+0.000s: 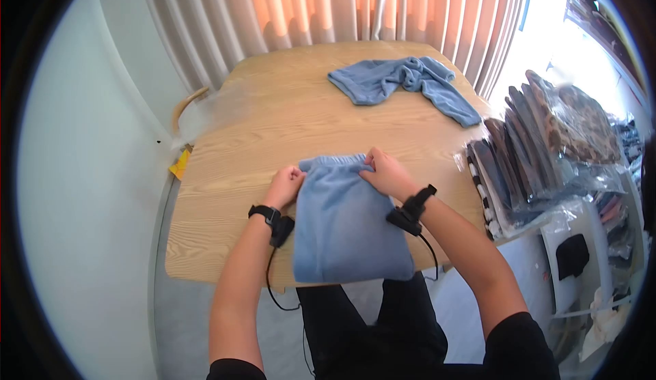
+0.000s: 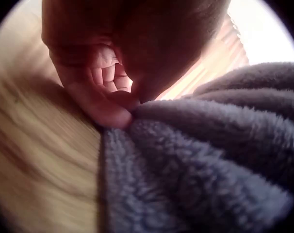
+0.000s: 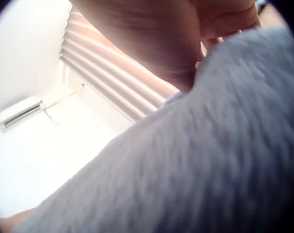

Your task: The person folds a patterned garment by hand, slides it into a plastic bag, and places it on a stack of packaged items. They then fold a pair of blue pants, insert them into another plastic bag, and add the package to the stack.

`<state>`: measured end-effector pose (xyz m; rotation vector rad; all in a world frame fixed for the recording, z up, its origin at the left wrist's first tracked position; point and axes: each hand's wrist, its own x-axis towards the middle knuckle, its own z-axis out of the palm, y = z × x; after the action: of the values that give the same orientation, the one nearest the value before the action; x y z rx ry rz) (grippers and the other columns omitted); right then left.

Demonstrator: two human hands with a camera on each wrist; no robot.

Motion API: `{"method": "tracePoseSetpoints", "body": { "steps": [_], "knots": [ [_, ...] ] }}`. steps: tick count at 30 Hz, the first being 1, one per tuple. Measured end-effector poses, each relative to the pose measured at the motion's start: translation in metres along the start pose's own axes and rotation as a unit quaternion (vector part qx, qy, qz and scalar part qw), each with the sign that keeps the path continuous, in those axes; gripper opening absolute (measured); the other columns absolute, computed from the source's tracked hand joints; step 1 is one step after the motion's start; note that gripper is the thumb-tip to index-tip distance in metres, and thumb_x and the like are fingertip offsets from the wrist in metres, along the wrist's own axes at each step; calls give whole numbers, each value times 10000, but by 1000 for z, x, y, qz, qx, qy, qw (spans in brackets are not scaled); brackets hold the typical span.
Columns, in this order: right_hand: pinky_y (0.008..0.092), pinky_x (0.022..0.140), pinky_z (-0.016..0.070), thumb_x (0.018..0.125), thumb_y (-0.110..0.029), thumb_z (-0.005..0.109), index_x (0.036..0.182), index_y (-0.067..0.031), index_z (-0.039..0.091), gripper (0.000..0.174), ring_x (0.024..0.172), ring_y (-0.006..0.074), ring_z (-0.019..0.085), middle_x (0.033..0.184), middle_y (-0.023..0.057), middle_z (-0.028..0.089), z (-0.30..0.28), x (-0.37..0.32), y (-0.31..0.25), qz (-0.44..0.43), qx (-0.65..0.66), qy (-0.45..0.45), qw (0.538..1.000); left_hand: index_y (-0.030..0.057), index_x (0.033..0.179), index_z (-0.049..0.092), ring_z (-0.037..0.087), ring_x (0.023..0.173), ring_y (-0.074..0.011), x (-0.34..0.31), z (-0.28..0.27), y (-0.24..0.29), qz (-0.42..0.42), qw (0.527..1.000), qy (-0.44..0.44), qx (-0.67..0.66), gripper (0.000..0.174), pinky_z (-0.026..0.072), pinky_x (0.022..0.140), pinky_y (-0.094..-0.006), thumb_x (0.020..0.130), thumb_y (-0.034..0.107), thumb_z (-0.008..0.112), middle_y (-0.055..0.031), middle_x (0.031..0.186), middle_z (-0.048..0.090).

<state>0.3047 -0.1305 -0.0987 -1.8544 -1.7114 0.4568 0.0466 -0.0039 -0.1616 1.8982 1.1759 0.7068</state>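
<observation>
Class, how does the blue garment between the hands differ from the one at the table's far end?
The near garment is folded into a neat, compact shape; the far garment is bunched, one part trailing out. The left hand and right hand grip the near garment; neither touches the far garment. Both are plain blue.

Both bare forearms reach forward from short black sleeves, elbows apart, wrists drawn in, each with a black strap and small black camera. Left hand (image 1: 285,185) has fingers curled, thumb and fingertips pinching; right hand (image 1: 388,173) angles inward, thumb and fingers pinching too. Legs in black trousers (image 1: 365,325) below, knees apart.
</observation>
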Motion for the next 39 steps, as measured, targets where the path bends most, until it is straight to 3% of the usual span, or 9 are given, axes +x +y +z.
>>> {"method": "tracePoseSetpoints", "body": {
  "steps": [3,6,8,15,26,28,31,38,39],
  "knots": [
    [399,867,479,782,-145,679,1188,-43,543,440,1009,303,558,1082,153,573,-15,-7,-52,-143,-93,144,975,21,883,618,556,521,-98,-5,-5,12,-88,984,-25,-154,194,467,454,-255,936,207,625,-24,693,617],
    [327,785,496,822,-181,679,1175,-31,542,408,893,200,580,1014,79,585,-17,1,-127,-115,239,-38,963,37,1040,582,610,689,-123,2,-20,10,-130,961,-77,-233,185,515,559,-270,954,200,593,-73,905,648],
    [304,760,495,838,-195,678,1173,-35,542,396,862,163,578,994,53,585,6,22,-163,-79,338,-110,932,76,1198,481,602,1016,-198,7,-22,2,-34,858,-54,-509,278,526,803,-333,977,232,545,-132,1192,578],
    [265,704,454,926,-230,597,1072,-108,545,197,759,109,531,935,8,565,153,135,-104,193,731,-87,649,112,1230,411,395,1342,-316,42,-91,-60,-67,638,192,-743,320,348,1103,-527,991,312,487,-158,1385,448],
    [282,719,462,910,-107,573,1065,-119,527,162,782,120,539,929,6,558,146,140,-104,248,702,-98,660,104,1486,232,339,1372,-319,142,-140,-98,-7,641,269,-719,603,309,1117,-505,969,242,510,-195,1442,379],
    [280,709,457,908,-103,577,1033,-127,538,133,778,108,536,915,-7,560,145,137,-107,244,703,-109,659,82,1484,293,339,1375,-306,169,-137,-115,77,858,248,-444,596,292,1126,-440,956,238,521,-183,1455,386],
    [278,704,455,904,-101,582,1008,-134,544,115,766,99,536,896,-19,564,144,136,-110,254,703,-103,657,14,1447,375,281,1418,-261,178,-137,-99,82,955,197,-206,644,232,1153,-401,906,275,607,-181,1503,363],
    [246,669,449,885,-114,588,1019,-141,542,144,747,82,530,863,-37,543,149,135,-108,254,707,-104,651,3,1437,403,239,1447,-289,199,-126,-91,-7,995,74,-63,730,164,1174,-374,871,391,653,-170,1531,334],
    [257,676,445,888,-103,589,1008,-138,541,134,745,86,531,867,-32,550,147,135,-110,255,710,-102,649,3,1438,401,250,1442,-301,192,-120,-72,-37,990,68,122,761,172,1173,-364,858,419,665,-176,1533,326]
  ]
}}
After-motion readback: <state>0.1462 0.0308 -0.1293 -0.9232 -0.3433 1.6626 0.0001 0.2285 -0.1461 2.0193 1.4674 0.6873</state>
